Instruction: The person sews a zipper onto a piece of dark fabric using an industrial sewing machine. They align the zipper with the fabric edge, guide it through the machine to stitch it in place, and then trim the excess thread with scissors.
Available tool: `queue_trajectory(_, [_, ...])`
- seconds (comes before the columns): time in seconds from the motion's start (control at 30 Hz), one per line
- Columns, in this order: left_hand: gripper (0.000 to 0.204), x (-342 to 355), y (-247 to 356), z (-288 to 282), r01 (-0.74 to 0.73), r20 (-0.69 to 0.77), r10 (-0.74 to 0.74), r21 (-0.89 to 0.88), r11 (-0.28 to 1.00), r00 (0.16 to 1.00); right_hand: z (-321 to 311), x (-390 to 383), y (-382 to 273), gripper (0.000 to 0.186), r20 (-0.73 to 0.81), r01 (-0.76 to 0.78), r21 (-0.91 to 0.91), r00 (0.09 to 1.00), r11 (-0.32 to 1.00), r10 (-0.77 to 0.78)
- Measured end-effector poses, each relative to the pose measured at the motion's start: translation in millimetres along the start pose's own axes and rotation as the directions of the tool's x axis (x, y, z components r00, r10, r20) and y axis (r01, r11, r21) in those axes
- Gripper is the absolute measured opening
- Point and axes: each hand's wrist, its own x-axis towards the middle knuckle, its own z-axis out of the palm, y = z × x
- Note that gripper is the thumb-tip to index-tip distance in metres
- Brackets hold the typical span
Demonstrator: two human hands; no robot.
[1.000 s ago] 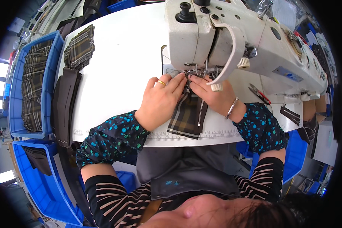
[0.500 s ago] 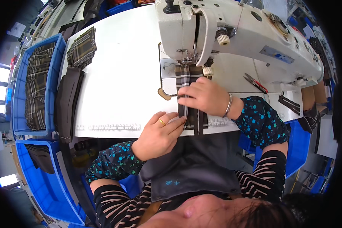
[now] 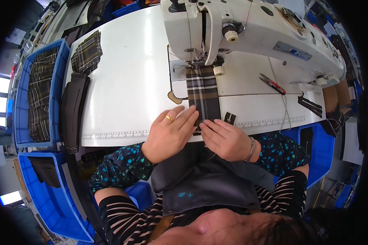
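A plaid fabric strip (image 3: 203,94) lies lengthwise from under the presser foot (image 3: 198,62) of the white sewing machine (image 3: 253,28) toward the table's front edge. My left hand (image 3: 169,134) rests on the strip's lower left part, fingers stretched out. My right hand (image 3: 227,143) lies at the strip's lower end, fingertips on the cloth near the front edge, fingers extended. A dark zipper end with its pull (image 3: 230,118) shows just right of the strip. Red-handled thread snips (image 3: 272,83) lie farther right on the tabletop.
Plaid pieces (image 3: 86,52) and dark folded pieces (image 3: 73,112) lie at the table's left. A blue crate of plaid pieces (image 3: 43,94) stands beside them, another blue crate (image 3: 53,208) nearer me. Short dark zipper strips (image 3: 310,105) lie at the right. A ruler scale (image 3: 114,134) runs along the front edge.
Both hands first moved back from the needle. Over the last half second my right hand has come down to the front edge and my left shifted slightly up. The strip now lies flatter.
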Motion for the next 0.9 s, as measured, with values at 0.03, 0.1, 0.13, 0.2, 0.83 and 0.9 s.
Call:
queue_trajectory(0.03, [0.044, 10, -7, 4, 0.005, 0.018, -0.006, 0.046, 0.999, 1.000, 0, 1, 0, 0.030, 0.002, 0.004, 0.004, 1.000, 1.000, -0.004])
queue_trajectory(0.1, [0.048, 30, -26, 15, 0.011, 0.052, -0.018, 0.131, 0.991, 0.998, 0, 2, -1, 0.031, 0.010, 0.006, 0.008, 1.000, 1.000, -0.006])
queue_trajectory(0.13, [0.050, 41, -38, 20, 0.018, 0.046, -0.026, 0.163, 0.987, 0.999, 0, 2, -2, 0.031, 0.014, 0.009, 0.009, 1.000, 1.000, -0.009])
queue_trajectory(0.2, [0.055, 56, -57, 26, 0.032, 0.033, -0.040, 0.223, 0.974, 0.999, -1, 3, 1, 0.031, 0.020, 0.023, 0.019, 1.000, 1.000, -0.024])
queue_trajectory(0.83, [0.074, 49, -57, 20, 0.074, 0.081, -0.078, 0.058, 0.996, 0.994, 28, 47, 82, 0.028, -0.132, 0.055, -0.072, 0.989, 0.996, -0.064])
queue_trajectory(0.9, [0.079, 51, -54, 16, 0.137, 0.108, -0.138, 0.014, 0.990, 0.985, 30, 47, 81, 0.028, -0.137, 0.048, -0.052, 0.989, 0.997, -0.055])
